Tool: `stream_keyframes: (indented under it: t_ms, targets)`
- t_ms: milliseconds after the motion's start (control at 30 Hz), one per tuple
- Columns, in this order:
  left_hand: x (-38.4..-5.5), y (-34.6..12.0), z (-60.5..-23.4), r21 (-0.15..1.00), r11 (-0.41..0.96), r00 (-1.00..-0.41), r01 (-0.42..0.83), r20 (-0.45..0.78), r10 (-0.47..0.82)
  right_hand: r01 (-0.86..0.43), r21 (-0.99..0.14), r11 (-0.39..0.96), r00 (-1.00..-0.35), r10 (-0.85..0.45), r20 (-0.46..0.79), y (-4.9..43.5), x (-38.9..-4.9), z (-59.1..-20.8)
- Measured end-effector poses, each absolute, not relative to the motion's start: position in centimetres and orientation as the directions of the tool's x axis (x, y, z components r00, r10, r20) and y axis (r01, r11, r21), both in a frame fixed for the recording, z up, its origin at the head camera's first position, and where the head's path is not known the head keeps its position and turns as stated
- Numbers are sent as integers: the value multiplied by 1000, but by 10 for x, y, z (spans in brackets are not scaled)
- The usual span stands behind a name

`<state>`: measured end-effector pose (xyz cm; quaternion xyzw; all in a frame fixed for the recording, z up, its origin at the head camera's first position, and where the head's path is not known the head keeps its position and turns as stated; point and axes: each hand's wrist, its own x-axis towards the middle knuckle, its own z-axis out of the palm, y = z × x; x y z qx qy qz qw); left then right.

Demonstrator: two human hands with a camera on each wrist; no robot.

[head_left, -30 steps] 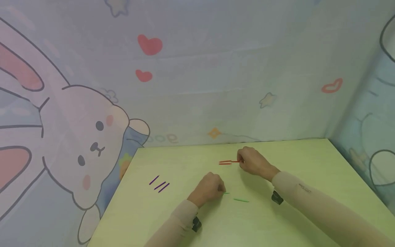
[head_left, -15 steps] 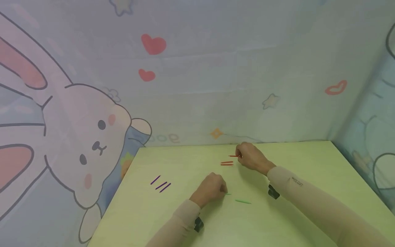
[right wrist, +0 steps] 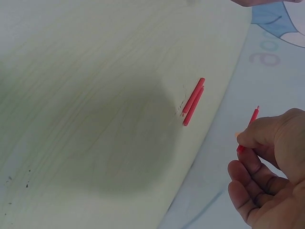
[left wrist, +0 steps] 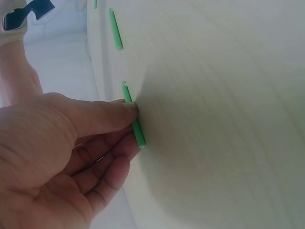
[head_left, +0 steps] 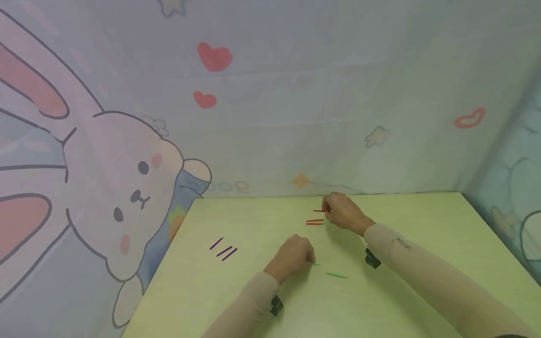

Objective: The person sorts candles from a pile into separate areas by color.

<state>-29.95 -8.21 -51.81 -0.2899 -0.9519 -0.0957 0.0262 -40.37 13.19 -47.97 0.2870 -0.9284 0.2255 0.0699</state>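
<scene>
My left hand (head_left: 292, 256) is low over the table's middle, pinching a thin green candle (left wrist: 139, 134) between thumb and fingers. Another green candle (head_left: 336, 275) lies to its right. Farther back, my right hand (head_left: 344, 212) holds a thin red candle (right wrist: 254, 116) by one end, its wick pointing outward in the right wrist view. Two more red candles (head_left: 314, 224) lie close together on the table, just nearer than that hand. Whether the held red candle touches the table cannot be told. Three purple candles (head_left: 229, 254) lie slanted at the left.
The pale yellow-green table (head_left: 380, 300) ends at the back against a printed cloth backdrop (head_left: 270, 141) with a rabbit and hearts. A side cloth (head_left: 515, 188) hangs along the right. A sliver of green (left wrist: 95, 4) shows at the left wrist view's top edge.
My right hand has drawn its red candle away from the other two, toward the table's back edge. The left hand stays with its green candle. The head view has shifted slightly.
</scene>
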Motion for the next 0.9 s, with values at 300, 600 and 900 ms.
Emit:
stream_keyframes:
  t_ms: [300,600,900]
  targets:
    - [-302,-84,-521,151,819,-833,553,108,542,-568,-367,737,-823,-506,257,125,-413,-484]
    - [-301,-85,-517,138,800,-811,584,139,568,-556,-401,728,-829,-516,215,120,-418,-490]
    - [-301,-85,-518,139,806,-817,576,105,567,-543,-405,735,-835,-523,170,114,-419,-500]
